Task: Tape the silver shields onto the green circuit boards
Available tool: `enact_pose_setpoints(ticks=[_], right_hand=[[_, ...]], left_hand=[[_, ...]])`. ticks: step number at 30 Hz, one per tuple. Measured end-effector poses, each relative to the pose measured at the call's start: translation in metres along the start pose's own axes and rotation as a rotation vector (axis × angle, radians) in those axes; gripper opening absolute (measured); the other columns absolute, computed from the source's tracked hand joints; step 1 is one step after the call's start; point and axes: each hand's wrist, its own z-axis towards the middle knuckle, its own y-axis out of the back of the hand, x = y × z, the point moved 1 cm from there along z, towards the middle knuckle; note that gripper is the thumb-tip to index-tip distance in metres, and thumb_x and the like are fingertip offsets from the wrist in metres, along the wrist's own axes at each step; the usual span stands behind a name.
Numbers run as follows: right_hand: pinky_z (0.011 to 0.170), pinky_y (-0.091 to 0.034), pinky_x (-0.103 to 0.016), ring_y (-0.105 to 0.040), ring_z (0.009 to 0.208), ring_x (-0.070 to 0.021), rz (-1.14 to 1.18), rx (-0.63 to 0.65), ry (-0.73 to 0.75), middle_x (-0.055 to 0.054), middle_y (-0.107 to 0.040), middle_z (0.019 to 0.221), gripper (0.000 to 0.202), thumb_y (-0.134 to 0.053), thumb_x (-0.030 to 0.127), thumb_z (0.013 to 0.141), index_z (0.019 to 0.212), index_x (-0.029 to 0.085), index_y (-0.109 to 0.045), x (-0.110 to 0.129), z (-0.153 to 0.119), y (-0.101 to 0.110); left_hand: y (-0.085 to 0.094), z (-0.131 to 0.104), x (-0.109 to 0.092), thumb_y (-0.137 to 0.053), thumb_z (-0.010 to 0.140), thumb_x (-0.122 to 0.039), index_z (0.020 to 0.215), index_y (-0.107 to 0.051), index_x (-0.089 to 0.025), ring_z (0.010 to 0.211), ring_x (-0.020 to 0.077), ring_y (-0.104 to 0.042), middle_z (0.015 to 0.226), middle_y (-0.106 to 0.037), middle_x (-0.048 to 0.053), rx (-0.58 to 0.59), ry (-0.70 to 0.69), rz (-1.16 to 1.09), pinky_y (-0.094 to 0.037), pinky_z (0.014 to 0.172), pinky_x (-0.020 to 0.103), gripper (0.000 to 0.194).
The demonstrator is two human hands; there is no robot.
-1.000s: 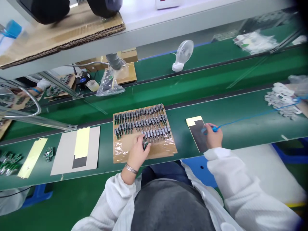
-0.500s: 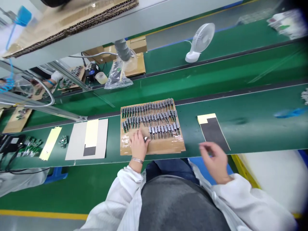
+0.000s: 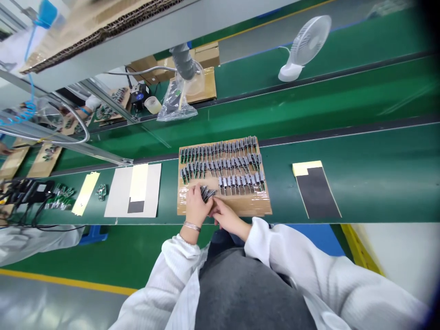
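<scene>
Currently, the cardboard sheet [image 3: 255,201] lies on the green bench [image 3: 385,183], bearing 3 rows of small components [image 3: 220,149]; the nearest row takes up only the sheet's right half. Above the sheet's front left part, the left hand [image 3: 195,206] grasps a bunch of loose components [image 3: 207,194], their ends poking out past its fingers. At the sheet's front edge, the right hand [image 3: 225,216] has its fingers bent close against the left fingertips; whether it grips anything I cannot tell. Left of the sheet sits a grey board [image 3: 115,199] with a yellow strip [image 3: 139,183] on it, and farther left, 1 small green part [image 3: 101,192]. Right of the sheet lies a black card [image 3: 318,192]. Beyond the sheet, to the right, stands a white fan [image 3: 311,41].
</scene>
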Motion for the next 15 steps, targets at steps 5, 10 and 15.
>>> enact_pose_setpoints(ticks=[5, 10, 15], right_hand=[[0.043, -0.045, -0.022, -0.059, 0.056, -0.0126, 0.028, -0.043, 0.000, -0.004, -0.068, 0.093, 0.055, -0.049, 0.006, 0.087, 0.141, 0.018, -0.050, -0.003, 0.003, 0.003], [0.046, -0.049, -0.026, -0.062, 0.058, -0.0149, -0.006, -0.103, 0.055, -0.005, -0.068, 0.089, 0.025, -0.048, 0.011, 0.090, 0.112, 0.018, -0.060, 0.000, -0.002, -0.001], [0.074, -0.056, -0.036, -0.063, 0.076, -0.0183, -0.137, -0.200, 0.284, -0.005, -0.066, 0.091, 0.006, -0.061, 0.019, 0.088, 0.093, 0.021, -0.063, 0.037, -0.033, 0.013]], left_hand=[[0.001, -0.002, -0.007, -0.071, 0.072, -0.021, 0.130, -0.058, -0.010, 0.129, 0.0404, -0.051, 0.124, -0.056, 0.020, 0.012, 0.067, -0.143, -0.038, 0.115, 0.061, 0.061], [0.011, -0.007, -0.004, -0.072, 0.059, -0.017, 0.120, -0.064, -0.015, 0.130, 0.0383, -0.051, 0.119, -0.059, 0.015, 0.030, 0.179, -0.401, -0.032, 0.120, 0.059, 0.061], [0.028, -0.017, -0.015, -0.065, 0.068, -0.031, 0.116, -0.067, -0.018, 0.122, 0.0332, -0.061, 0.126, -0.067, 0.014, 0.118, 0.299, -0.840, -0.043, 0.112, 0.053, 0.050]])
